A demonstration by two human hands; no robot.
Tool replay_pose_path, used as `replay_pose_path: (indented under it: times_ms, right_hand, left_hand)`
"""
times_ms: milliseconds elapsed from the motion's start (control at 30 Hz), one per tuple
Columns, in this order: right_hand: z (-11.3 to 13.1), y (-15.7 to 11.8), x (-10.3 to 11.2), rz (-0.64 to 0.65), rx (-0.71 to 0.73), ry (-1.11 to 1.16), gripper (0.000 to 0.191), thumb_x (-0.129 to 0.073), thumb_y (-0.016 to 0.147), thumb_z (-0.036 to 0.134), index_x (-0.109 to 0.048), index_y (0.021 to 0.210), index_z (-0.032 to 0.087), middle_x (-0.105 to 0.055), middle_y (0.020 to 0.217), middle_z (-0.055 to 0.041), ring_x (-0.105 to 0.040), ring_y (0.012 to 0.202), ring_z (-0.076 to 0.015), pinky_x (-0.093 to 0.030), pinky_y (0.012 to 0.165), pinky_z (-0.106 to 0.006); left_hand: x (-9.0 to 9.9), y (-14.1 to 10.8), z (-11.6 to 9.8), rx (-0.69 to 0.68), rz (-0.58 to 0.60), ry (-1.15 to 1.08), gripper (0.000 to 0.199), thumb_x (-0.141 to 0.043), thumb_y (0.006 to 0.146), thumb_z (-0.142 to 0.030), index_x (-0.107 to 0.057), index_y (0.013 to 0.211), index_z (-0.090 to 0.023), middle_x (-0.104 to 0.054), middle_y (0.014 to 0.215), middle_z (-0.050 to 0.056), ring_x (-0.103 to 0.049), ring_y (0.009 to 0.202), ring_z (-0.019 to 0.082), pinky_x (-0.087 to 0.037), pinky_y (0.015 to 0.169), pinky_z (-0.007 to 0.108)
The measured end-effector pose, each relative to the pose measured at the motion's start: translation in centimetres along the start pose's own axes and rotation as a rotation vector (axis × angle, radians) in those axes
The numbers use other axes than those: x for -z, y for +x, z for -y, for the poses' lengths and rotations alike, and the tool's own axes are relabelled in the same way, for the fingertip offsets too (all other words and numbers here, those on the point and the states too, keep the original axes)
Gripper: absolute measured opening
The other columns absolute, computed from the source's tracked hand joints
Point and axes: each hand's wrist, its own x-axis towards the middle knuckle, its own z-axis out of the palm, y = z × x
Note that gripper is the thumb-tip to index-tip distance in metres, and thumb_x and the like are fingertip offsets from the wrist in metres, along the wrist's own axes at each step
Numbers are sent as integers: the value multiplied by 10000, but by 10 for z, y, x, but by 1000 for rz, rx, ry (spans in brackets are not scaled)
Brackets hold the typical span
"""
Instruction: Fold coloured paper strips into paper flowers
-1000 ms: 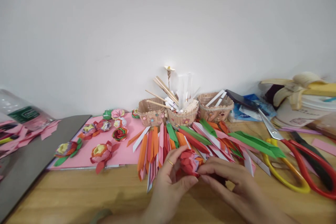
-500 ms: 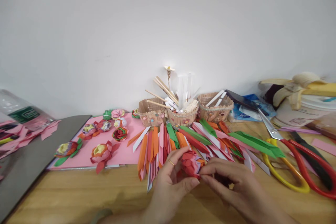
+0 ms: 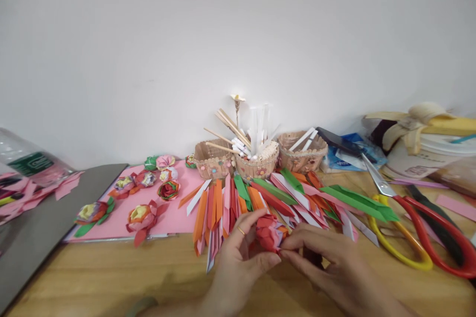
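Note:
A folded paper flower (image 3: 268, 233) in red, pink, lilac and orange is held between both hands, above the front of the wooden table. My left hand (image 3: 241, 260), with a ring on one finger, closes round its left side, thumb below and fingers behind. The thumb and forefinger of my right hand (image 3: 323, 257) pinch the flower's lower right edge; the other fingers curl under, partly hidden. Just behind the hands lie many folded paper strips (image 3: 219, 208) in orange, red, pink, white and green.
Several finished paper flowers (image 3: 143, 220) lie on pink paper (image 3: 111, 225) at left. Small baskets (image 3: 213, 161) with sticks and tubes stand against the wall. Red and yellow-handled scissors (image 3: 385, 188), a banana peel (image 3: 412, 121) and a phone (image 3: 338, 141) are at right, a plastic bottle (image 3: 35, 161) far left.
The whole view has shifted slightly, so the table things sit a little further left. Both hands keep their hold on the paper flower, with hardly any visible finger movement.

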Motion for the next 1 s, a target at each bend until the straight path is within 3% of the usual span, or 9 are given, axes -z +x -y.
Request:
replay_pose_path:
  times_ms: [133, 267, 400, 1000]
  right_hand:
    - [4, 2, 2, 35, -104, 137, 173, -536, 862, 265, -666, 750, 239, -671, 708, -8, -627, 636, -130, -473, 564, -209]
    - [5, 2, 1, 166, -418, 396, 302, -519, 843, 466, -670, 746, 223, -577, 591, 18, -447, 351, -52, -299, 322, -161]
    - [4, 4, -1, 236, -636, 583, 394, -603, 722, 596, -664, 746, 207, -434, 384, 79, -373, 281, -30, -203, 297, -124]
    - [6, -1, -7, 95, -587, 613, 271, -691, 695, 500, -654, 634, 238, -437, 448, 69, -348, 324, -45, -291, 318, -158]
  left_hand:
    - [-1, 0, -3, 43, -16, -11, 587, -828, 580, -320, -640, 1134, -273, -559, 1225, 67, -544, 1124, 258, -426, 988, 376]
    - [-1, 0, -4, 35, -34, -24, 582, -827, 582, -314, -642, 1132, -273, -561, 1208, 66, -551, 1112, 251, -436, 976, 363]
    - [-2, 0, -4, 26, -37, -40, 572, -833, 570, -300, -651, 1112, -280, -574, 1183, 61, -555, 1100, 251, -451, 953, 359]
    - [-3, -1, -3, 9, -15, -36, 560, -835, 568, -291, -652, 1096, -248, -586, 1189, 74, -557, 1099, 266, -458, 944, 370]
